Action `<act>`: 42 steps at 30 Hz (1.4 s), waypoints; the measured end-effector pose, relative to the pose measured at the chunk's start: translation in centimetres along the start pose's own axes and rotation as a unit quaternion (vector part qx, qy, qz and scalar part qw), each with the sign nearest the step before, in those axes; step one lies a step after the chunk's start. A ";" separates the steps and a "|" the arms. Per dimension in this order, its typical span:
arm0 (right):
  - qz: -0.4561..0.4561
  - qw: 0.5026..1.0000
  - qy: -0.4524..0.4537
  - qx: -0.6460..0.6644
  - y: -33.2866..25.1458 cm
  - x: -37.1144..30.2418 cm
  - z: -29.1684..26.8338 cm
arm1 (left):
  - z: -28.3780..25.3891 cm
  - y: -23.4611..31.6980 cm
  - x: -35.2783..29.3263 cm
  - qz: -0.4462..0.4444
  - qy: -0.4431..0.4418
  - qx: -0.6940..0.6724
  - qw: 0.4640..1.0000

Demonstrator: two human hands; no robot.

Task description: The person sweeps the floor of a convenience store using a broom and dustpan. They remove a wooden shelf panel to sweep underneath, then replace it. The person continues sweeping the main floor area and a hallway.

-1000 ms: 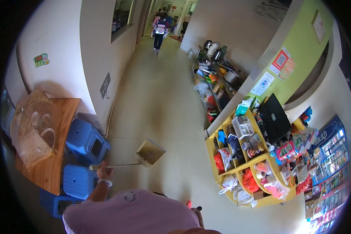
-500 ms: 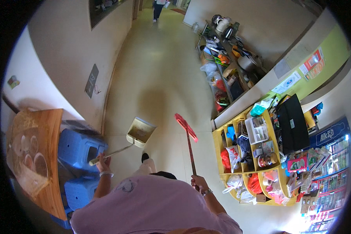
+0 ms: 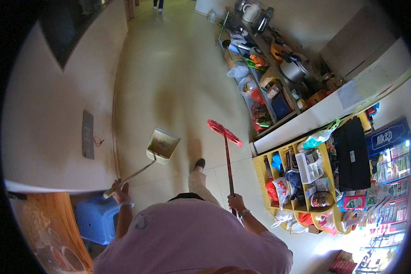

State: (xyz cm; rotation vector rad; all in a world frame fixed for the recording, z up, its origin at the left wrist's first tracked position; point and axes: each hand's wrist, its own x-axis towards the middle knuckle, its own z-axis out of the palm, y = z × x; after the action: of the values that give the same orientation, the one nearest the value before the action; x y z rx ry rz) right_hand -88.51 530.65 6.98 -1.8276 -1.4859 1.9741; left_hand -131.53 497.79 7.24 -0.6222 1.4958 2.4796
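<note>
My left hand (image 3: pixel 120 192) is wrapped round the handle of a long-handled dustpan (image 3: pixel 163 142). The pan is pale cream, with some dark debris in it, and is held out ahead of me on the left. In my right hand (image 3: pixel 236 203) is the dark reddish shaft of a broom (image 3: pixel 229 160). Its head is a narrow strip with pink-red bristles, out in front at or close to the floor. Dustpan and broom head are apart, with tiled floor between them. One of my feet, in a dark shoe (image 3: pixel 199 164), is stepping forward between the two.
At the right stands a yellow shelf unit (image 3: pixel 259 170) full of bags and boxes. Beyond it, a rack (image 3: pixel 278 119) holds pots and kettles. A wall (image 3: pixel 64 109) runs along the left. A blue stool (image 3: pixel 92 221) and a wooden table (image 3: pixel 65 214) are near left. Another person (image 3: pixel 158 4) is far ahead.
I have moved forward along the floor, and one foot now reaches further out. The table and stools slide back at left. Both hands keep hold of the dustpan and broom.
</note>
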 end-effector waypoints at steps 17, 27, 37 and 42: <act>-0.139 0.989 -0.052 -0.011 -42.7 36.8 7.2 | 27.7 -1.5 14.0 0.070 0.128 0.004 0.989; -0.121 0.920 0.111 -0.356 -48.9 53.2 13.0 | 42.2 -3.3 35.2 0.030 0.073 0.008 0.997; -0.095 0.919 0.193 -0.332 -65.9 67.2 17.9 | 63.6 -1.9 50.2 -0.001 -0.016 0.060 0.998; -0.062 0.940 0.163 -0.295 -78.2 80.5 17.7 | 71.6 -5.4 51.3 0.077 -0.026 0.030 0.996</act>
State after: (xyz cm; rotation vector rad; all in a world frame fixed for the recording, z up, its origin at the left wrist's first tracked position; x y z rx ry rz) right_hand -167.59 611.64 -3.18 -2.0526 -2.1536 1.1552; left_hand -194.10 559.99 9.45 -0.4435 1.6511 2.5291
